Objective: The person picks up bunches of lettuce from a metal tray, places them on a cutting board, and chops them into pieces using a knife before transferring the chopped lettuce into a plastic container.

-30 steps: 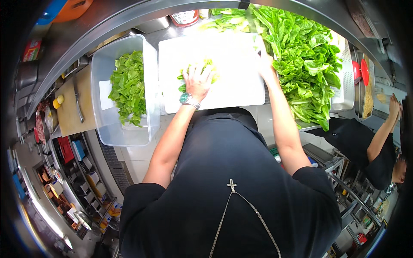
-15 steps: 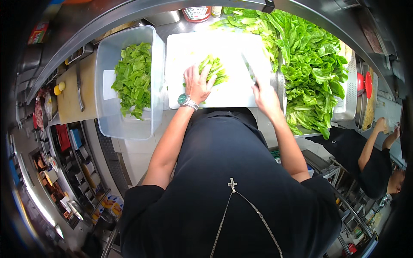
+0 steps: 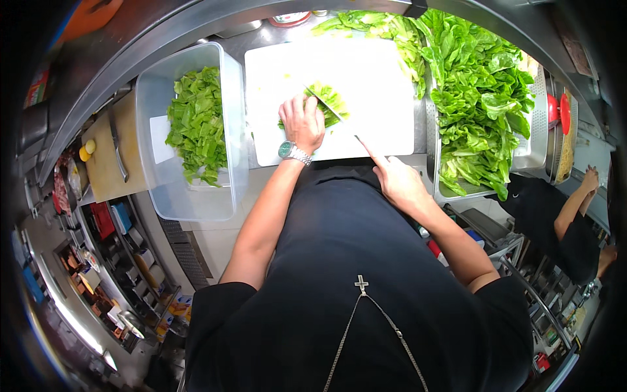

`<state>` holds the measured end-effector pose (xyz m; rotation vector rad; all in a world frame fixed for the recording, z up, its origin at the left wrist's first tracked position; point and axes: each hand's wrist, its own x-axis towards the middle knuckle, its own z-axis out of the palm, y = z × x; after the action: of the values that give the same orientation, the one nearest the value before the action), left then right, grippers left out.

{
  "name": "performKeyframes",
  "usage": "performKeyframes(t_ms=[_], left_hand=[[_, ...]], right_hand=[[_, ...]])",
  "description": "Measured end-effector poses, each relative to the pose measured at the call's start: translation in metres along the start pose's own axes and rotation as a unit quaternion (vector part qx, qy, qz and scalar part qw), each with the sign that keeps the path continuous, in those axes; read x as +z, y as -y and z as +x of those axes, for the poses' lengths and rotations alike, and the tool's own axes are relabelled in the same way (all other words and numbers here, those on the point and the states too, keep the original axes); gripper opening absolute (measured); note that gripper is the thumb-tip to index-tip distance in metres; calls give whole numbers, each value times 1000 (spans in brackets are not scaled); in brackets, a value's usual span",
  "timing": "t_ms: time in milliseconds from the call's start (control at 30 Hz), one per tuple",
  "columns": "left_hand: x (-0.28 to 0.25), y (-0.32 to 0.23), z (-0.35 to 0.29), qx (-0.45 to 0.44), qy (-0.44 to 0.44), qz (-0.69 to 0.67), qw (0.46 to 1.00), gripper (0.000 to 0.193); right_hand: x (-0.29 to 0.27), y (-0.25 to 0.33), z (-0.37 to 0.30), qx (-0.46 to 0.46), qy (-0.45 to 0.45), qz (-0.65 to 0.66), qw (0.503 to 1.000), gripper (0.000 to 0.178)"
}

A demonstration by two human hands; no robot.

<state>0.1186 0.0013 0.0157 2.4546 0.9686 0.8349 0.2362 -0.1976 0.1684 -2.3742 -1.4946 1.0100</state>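
Note:
A small bunch of green lettuce [image 3: 331,97] lies on the white cutting board [image 3: 379,72]. Pressed down on its left side is my left hand [image 3: 303,121], fingers drawn together; a watch sits on that wrist. My right hand [image 3: 400,184] grips a knife [image 3: 324,104], its index finger stretched toward the blade. The blade slants across the lettuce, tip pointing up and left, close to my left fingers. Part of the lettuce is hidden under the left hand. A clear plastic bin [image 3: 236,140] left of the board contains chopped lettuce [image 3: 198,124].
Right of the board, whole lettuce leaves [image 3: 477,104] heap over a metal tray. More leaves [image 3: 385,29] lie behind the board. Another knife [image 3: 117,145] rests on a yellowish board [image 3: 101,173] at far left. A co-worker [image 3: 555,219] stands at the right. A metal rail arches overhead.
My right hand has moved left and nearer to me, swinging the knife from the board's right side onto the lettuce. My left fingers, spread before, have drawn together.

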Motion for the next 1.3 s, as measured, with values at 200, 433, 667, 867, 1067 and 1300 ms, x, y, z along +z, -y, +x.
performKeyframes(t_ms=[200, 433, 667, 867, 1067, 1300], left_hand=[[2, -3, 4, 8, 40, 37, 998, 21], [1, 6, 0, -18, -36, -14, 999, 39], [-22, 20, -2, -18, -115, -81, 990, 40], [-9, 15, -4, -75, -62, -78, 992, 18], [-3, 15, -1, -33, -39, -47, 998, 16], [-16, 23, -5, -64, -45, -120, 990, 17]], right_hand=[[67, -18, 73, -57, -82, 32, 995, 64], [63, -7, 105, -103, -165, 90, 977, 61], [18, 1, 39, -117, -113, 78, 984, 55], [18, 13, 18, -95, -21, 70, 993, 60], [92, 1, 83, -156, -134, 99, 974, 64], [83, 12, 102, -130, -141, 127, 973, 66]])
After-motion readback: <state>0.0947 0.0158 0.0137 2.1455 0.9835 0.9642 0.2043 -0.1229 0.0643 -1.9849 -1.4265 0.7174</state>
